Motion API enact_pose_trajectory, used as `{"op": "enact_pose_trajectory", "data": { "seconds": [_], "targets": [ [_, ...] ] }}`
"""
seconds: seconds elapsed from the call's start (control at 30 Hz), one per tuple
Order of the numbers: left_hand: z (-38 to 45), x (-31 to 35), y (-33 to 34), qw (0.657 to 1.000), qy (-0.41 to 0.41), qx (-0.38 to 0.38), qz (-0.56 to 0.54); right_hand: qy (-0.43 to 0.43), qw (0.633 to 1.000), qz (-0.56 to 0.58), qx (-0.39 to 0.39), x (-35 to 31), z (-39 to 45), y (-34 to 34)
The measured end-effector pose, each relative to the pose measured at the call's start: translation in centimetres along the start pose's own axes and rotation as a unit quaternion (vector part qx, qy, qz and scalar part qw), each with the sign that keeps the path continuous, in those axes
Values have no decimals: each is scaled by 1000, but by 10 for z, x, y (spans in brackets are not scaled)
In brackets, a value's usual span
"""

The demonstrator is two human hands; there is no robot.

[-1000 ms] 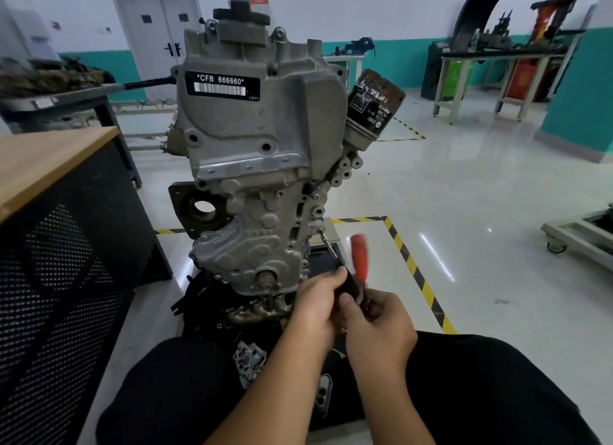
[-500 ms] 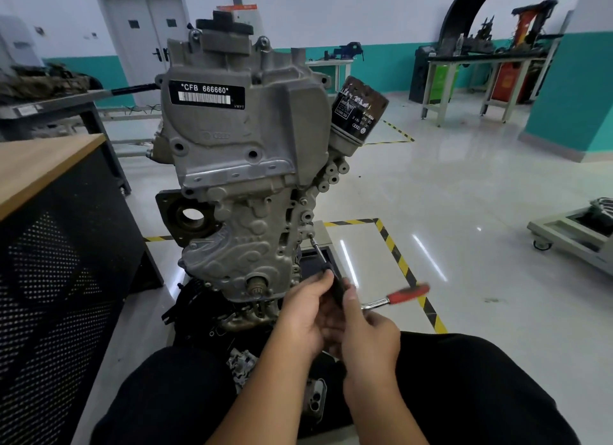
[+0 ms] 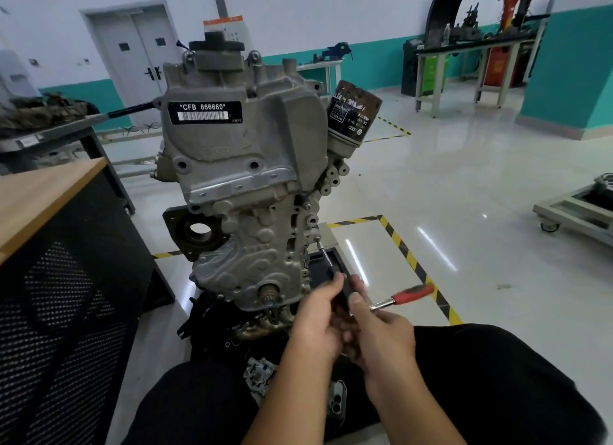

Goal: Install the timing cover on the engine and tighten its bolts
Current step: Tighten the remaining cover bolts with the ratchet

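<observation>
My left hand (image 3: 318,315) and right hand (image 3: 384,335) meet in front of me, fingers curled, thumbs raised, both gripping, forearms angled inward.

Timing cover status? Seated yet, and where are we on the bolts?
Done: the timing cover sits flush on the engine.

In hand: the left hand and right hand together hold the red-handled ratchet; its extension reaches a bolt on the cover's right edge.

Left: finish that bolt. Whether the other bolts are tight cannot be told from this view.
</observation>
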State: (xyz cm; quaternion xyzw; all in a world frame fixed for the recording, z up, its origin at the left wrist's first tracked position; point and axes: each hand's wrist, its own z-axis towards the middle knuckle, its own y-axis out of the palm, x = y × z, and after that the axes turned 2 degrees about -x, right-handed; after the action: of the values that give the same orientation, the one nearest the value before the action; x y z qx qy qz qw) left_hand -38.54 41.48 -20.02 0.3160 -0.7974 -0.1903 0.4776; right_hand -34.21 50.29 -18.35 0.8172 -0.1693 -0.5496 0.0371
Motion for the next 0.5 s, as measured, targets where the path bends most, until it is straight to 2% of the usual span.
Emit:
{"op": "enact_pose_trajectory", "data": {
  "seconds": [0.1, 0.17, 0.2, 0.27, 0.3, 0.33, 0.4, 0.47, 0.5],
  "targets": [
    [1, -2, -2, 999, 34, 5, 1, -126, 970, -200, 58, 9, 3, -2],
    [3, -3, -5, 999, 45, 8, 8, -154, 961, -220, 61, 12, 1, 3],
    [3, -3, -6, 999, 40, 11, -3, -133, 972, -186, 55, 14, 2, 2],
    [2, -1, -7, 1000, 25, 12, 9, -15, 1000, 2, -6, 11, 0, 3],
    [2, 0, -8, 999, 21, 14, 18, 49, 995, 79, -29, 9, -2, 4],
    [2, 0, -8, 999, 25, 15, 20, 79, 991, 104, -39, 7, -1, 3],
    [3, -2, -6, 999, 38, 13, 1, 25, 1000, -7, -13, 8, 3, -1],
    [5, -5, -5, 998, 60, 4, -5, -78, 981, -172, 47, 13, 7, -4],
    [5, -5, -5, 998, 66, -1, -5, -122, 966, -219, 63, 14, 6, -4]
  ]
}}
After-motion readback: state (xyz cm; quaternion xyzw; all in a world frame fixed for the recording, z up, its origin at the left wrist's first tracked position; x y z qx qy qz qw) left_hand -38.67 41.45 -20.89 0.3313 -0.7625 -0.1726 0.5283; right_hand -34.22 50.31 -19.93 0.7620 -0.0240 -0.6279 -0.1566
